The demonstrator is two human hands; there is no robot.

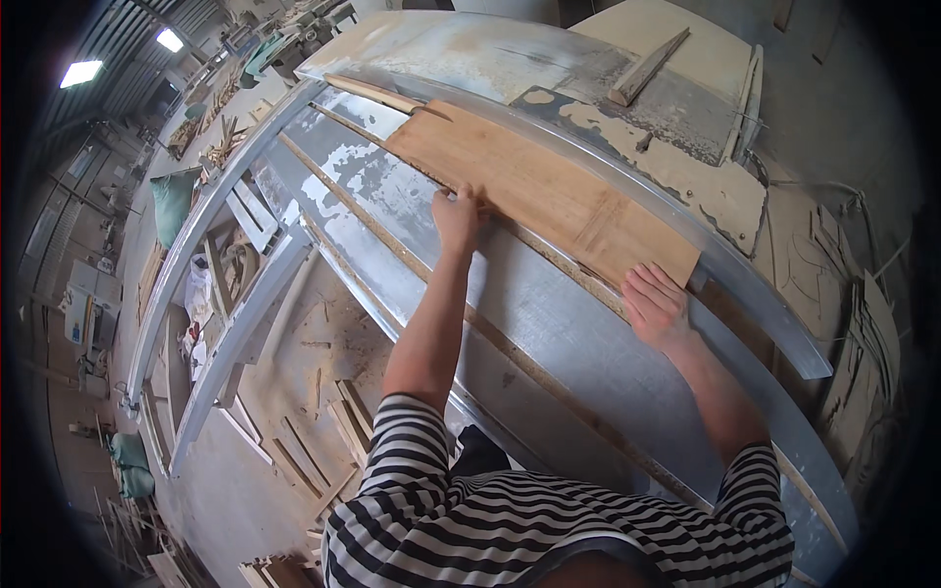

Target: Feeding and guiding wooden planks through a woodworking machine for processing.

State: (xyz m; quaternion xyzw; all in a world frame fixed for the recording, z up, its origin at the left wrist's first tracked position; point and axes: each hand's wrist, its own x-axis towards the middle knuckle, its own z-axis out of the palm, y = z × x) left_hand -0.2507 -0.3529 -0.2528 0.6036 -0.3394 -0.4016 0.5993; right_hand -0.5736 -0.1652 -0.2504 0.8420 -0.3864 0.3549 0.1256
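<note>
A flat brown wooden board point(549, 181) lies lengthwise on the metal work surface point(569, 323), along its far raised rail. Beside the board's near edge, toward its left half, my left hand point(457, 218) is closed with curled fingers; what they hold, if anything, is hidden. My right hand point(659, 306) rests at the board's near right corner, its fingers stretched out over the edge and its thumb out of sight. Narrow wooden strips point(377, 227) run along the surface in grooves on the near side of the board.
A metal rail point(627, 162) curves along the board's far side. Beyond it, a wood block point(649, 67) lies on a stained panel point(686, 108). At left stands a metal frame point(211, 392). Wood offcuts point(304, 456) lie on the floor, with machines farther back.
</note>
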